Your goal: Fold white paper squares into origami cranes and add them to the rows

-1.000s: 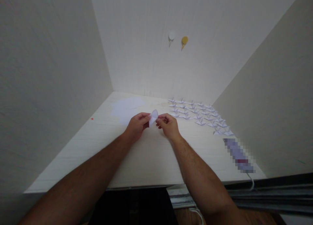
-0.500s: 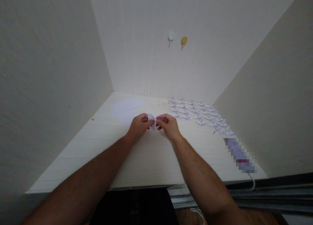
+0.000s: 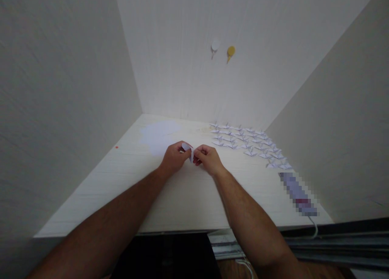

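Note:
A small folded white paper (image 3: 185, 146) is held up just above the table, in front of me. My left hand (image 3: 175, 156) pinches it between thumb and fingers, and part of the paper sticks up over the thumb. My right hand (image 3: 208, 157) meets the paper's right edge with thumb and fingertips pressed together on it; the exact grip is too small to see well. Beyond the left hand lies a spread of white paper sheets (image 3: 158, 131). Several folded white paper cranes (image 3: 251, 152) stand in rows at the back right.
A pixelated flat object (image 3: 296, 194) with a white cable (image 3: 315, 228) lies near the table's (image 3: 188, 206) right edge. Walls close in the left, back and right. Two hooks, one white (image 3: 214, 46) and one yellow (image 3: 231, 51), hang on the back wall. An orange spot (image 3: 116, 147) marks the left side.
The paper has tilted in my left hand, its upper part now leaning left. My right fingers have curled in closer and slightly lower. The view has shifted a little.

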Available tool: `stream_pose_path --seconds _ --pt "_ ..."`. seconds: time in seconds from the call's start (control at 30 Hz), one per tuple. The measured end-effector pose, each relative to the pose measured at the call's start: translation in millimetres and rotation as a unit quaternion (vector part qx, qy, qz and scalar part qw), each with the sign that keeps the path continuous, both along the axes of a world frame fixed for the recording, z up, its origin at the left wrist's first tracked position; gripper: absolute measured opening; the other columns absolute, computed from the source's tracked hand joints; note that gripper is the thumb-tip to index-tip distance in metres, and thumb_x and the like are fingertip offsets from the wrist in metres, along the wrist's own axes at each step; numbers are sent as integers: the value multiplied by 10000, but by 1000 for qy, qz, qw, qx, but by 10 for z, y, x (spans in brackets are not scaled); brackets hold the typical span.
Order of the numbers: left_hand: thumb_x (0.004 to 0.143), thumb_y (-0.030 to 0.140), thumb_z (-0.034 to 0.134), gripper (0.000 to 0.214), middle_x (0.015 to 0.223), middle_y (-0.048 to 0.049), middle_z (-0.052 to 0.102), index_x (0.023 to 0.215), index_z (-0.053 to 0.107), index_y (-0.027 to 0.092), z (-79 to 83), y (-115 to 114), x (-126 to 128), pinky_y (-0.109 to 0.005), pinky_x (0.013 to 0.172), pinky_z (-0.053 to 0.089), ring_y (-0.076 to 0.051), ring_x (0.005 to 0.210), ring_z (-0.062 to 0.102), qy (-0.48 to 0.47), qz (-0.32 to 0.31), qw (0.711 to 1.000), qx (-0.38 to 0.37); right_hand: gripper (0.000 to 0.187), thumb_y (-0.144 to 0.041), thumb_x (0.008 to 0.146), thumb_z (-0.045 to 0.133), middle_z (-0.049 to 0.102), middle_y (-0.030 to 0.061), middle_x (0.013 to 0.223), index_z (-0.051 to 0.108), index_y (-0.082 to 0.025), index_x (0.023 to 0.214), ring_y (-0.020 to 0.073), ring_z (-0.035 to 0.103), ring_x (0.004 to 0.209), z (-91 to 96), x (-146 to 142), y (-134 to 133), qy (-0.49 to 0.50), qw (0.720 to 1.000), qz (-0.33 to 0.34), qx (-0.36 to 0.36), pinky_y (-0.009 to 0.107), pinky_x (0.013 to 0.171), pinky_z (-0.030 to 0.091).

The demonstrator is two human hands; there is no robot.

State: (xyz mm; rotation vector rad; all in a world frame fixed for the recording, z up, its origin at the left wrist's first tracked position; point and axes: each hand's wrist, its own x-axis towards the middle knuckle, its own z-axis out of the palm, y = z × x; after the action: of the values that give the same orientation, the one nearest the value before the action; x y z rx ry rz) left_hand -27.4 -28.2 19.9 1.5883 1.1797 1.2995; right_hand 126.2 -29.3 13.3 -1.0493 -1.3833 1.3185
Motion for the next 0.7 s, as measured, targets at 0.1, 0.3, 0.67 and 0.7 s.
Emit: stream_pose_path --seconds 0.1,0.3,0.67,0.7 --pt "697 226 622 72 633 9 636 707 647 159 -1 7 -11 -237 571 444 -128 590 576 -13 -1 1000 -1 227 -380 744 656 615 -22 559 571 -171 726 84 544 465 -3 -2 -12 -46 999 5 26 210 488 451" --pt "665 229 648 95 658 -2 650 727 657 157 -13 8 -3 -256 607 462 -144 623 600 -57 2 998 -21 221 -368 766 636 617 -11 557 581 -165 698 87 545 486 -28 6 -14 -92 994 -11 64 201 493 419" --pt "653 231 632 80 602 6 632 680 665 163 48 -21 5 -254 580 456 -140 585 579 -82 11 995 -49 206 -335 766 617 602 -17 540 570 -169 654 85 524 474 -14 21 -9 -104 991 -8 79 198 488 393" --pt "667 236 618 87 596 5 627 666 665 163 59 -21 -1 -253 575 454 -140 582 574 -75 14 996 -46 206 -333 766 615 601 -17 537 568 -168 652 85 524 471 -13 20 -10 -101 992 -8 74 198 486 392"
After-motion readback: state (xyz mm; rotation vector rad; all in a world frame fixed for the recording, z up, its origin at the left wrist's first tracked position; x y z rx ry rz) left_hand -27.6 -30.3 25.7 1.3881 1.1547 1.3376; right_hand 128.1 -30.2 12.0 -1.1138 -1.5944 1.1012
